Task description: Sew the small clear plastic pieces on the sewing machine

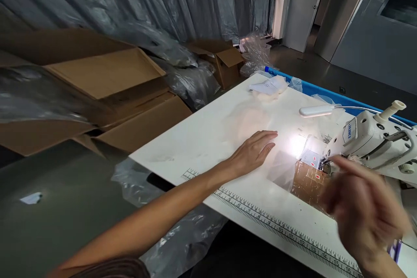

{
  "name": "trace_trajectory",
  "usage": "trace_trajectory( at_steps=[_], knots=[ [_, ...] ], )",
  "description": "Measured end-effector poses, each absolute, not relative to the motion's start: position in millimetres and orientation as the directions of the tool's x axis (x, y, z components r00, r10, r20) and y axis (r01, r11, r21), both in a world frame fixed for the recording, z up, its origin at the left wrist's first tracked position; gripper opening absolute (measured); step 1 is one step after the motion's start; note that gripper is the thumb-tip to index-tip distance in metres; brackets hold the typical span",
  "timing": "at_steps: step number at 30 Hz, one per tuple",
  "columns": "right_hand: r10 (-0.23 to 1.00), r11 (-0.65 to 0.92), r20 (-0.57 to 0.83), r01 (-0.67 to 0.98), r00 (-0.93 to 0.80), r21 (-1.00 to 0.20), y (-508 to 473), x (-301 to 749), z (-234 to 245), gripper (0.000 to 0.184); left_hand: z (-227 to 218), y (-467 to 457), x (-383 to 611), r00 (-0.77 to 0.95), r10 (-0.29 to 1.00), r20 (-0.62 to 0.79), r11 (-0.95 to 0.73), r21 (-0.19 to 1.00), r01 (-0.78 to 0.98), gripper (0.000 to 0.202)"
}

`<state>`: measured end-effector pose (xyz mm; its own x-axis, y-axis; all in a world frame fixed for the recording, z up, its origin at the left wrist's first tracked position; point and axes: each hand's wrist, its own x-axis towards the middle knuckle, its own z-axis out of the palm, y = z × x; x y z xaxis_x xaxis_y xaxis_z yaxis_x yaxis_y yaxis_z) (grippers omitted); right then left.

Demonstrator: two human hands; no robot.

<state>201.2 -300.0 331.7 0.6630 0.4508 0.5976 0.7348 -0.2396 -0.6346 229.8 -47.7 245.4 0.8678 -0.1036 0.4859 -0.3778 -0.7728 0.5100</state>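
Observation:
My left hand [256, 152] is over the white table [195, 150], its fingers stretched forward and holding nothing. Just beyond its fingers is a blurred, pale pinkish piece that looks like thin fabric [248, 119]. My right hand [365, 208] is smeared by motion in front of the white sewing machine [368, 139]. Its index finger points toward the needle area; the other fingers are too blurred to read. A bright light shines at the needle area, beside a brown taped panel [308, 182] with small red marks.
A printed ruler [276, 228] runs along the table's near edge. White paper lies on pale fabric [273, 89] at the far corner. A slim white lamp [316, 110] juts over the table. Cardboard boxes [107, 74] and plastic sheeting stand left; a blue rim [302, 87] borders the far side.

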Motion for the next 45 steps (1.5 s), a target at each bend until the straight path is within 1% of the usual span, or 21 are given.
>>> trace_trajectory(
  at_steps=[1, 2, 3, 5, 6, 8, 10, 13, 17, 19, 21, 24, 26, 30, 33, 35, 37, 39, 42, 45],
  knots=[
    [0.414, -0.215, 0.623, 0.737, 0.663, -0.641, -286.8, 204.4, 325.3, 0.029, 242.3, -46.7, 231.2, 0.875, -0.11, 0.471, -0.786, 0.497, -0.367, 0.035],
    [0.491, -0.196, 0.593, 0.744, 0.639, -0.639, -275.8, 206.3, 317.0, 0.025, 239.7, -46.1, 232.3, 0.882, -0.121, 0.456, -0.797, 0.485, -0.36, 0.036],
    [0.57, -0.203, 0.571, 0.774, 0.591, -0.599, -268.2, 206.9, 307.2, 0.022, 237.6, -45.9, 232.9, 0.889, -0.138, 0.436, -0.806, 0.472, -0.357, 0.036],
    [0.735, -0.285, 0.458, 0.841, 0.5, -0.461, -264.7, 204.2, 285.9, 0.024, 234.8, -46.5, 233.6, 0.901, -0.178, 0.395, -0.82, 0.447, -0.358, 0.037],
    [0.805, -0.288, 0.394, 0.873, 0.443, -0.394, -268.5, 201.6, 276.0, 0.026, 234.0, -46.9, 233.7, 0.906, -0.19, 0.378, -0.828, 0.435, -0.354, 0.038],
    [0.858, -0.3, 0.327, 0.903, 0.396, -0.306, -283.5, 195.8, 261.1, 0.026, 233.6, -47.8, 234.2, 0.914, -0.19, 0.359, -0.845, 0.414, -0.338, 0.041],
    [0.856, -0.317, 0.319, 0.901, 0.406, -0.297, -301.4, 191.5, 254.0, 0.024, 234.1, -48.4, 235.0, 0.915, -0.184, 0.358, -0.858, 0.396, -0.327, 0.044],
    [0.83, -0.342, 0.338, 0.884, 0.443, -0.319, -320.2, 189.5, 252.4, 0.02, 235.4, -49.9, 236.0, 0.913, -0.208, 0.351, -0.868, 0.364, -0.338, 0.045],
    [0.794, -0.356, 0.388, 0.875, 0.468, -0.327, -325.4, 190.1, 248.6, 0.017, 235.2, -53.3, 235.4, 0.883, -0.265, 0.387, -0.861, 0.317, -0.398, 0.025],
    [0.779, -0.36, 0.411, 0.874, 0.474, -0.326, -324.8, 190.1, 244.6, 0.015, 235.8, -52.6, 234.8, 0.866, -0.254, 0.431, -0.868, 0.293, -0.4, 0.025],
    [0.769, -0.356, 0.425, 0.872, 0.478, -0.336, -324.5, 189.7, 241.2, 0.013, 239.4, -47.1, 234.8, 0.86, -0.202, 0.468, -0.891, 0.277, -0.36, 0.027],
    [0.725, -0.348, 0.483, 0.867, 0.49, -0.357, -325.5, 189.3, 238.3, 0.014, 253.2, -26.8, 237.0, 0.859, -0.116, 0.499, -0.938, 0.228, -0.26, 0.028],
    [0.72, -0.337, 0.497, 0.87, 0.485, -0.361, -326.6, 189.4, 236.8, 0.013, 266.4, -6.9, 240.3, 0.879, -0.071, 0.471, -0.962, 0.201, -0.186, 0.028],
    [0.715, -0.342, 0.5, 0.868, 0.489, -0.36, -328.5, 190.4, 231.5, 0.014, 286.9, 31.7, 249.0, 0.932, 0.033, 0.362, -0.97, 0.236, -0.057, 0.031],
    [0.711, -0.327, 0.529, 0.884, 0.463, -0.335, -329.7, 192.4, 226.4, 0.014, 287.2, 43.7, 250.9, 0.933, 0.107, 0.343, -0.966, 0.258, 0.016, 0.045],
    [0.715, -0.313, 0.548, 0.9, 0.434, -0.305, -330.2, 194.1, 223.1, 0.012, 281.0, 41.1, 249.1, 0.942, 0.139, 0.306, -0.96, 0.274, 0.053, 0.056],
    [0.715, -0.315, 0.561, 0.908, 0.418, -0.275, -330.2, 195.6, 220.3, 0.01, 272.1, 33.5, 247.0, 0.963, 0.125, 0.238, -0.957, 0.283, 0.054, 0.066],
    [0.71, -0.325, 0.571, 0.911, 0.413, -0.255, -329.5, 196.7, 218.7, 0.009, 262.9, 25.2, 246.8, 0.986, 0.052, 0.156, -0.964, 0.265, 0.009, 0.071],
    [0.712, -0.311, 0.578, 0.917, 0.399, -0.25, -328.3, 196.4, 221.1, 0.009, 252.9, 18.8, 250.7, 0.995, -0.067, 0.073, -0.976, 0.201, -0.08, 0.067],
    [0.694, -0.292, 0.576, 0.9, 0.432, -0.323, -329.3, 193.0, 230.7, 0.012, 251.2, 19.4, 254.4, 0.991, -0.107, 0.085, -0.983, 0.143, -0.119, 0.063]
  ],
)
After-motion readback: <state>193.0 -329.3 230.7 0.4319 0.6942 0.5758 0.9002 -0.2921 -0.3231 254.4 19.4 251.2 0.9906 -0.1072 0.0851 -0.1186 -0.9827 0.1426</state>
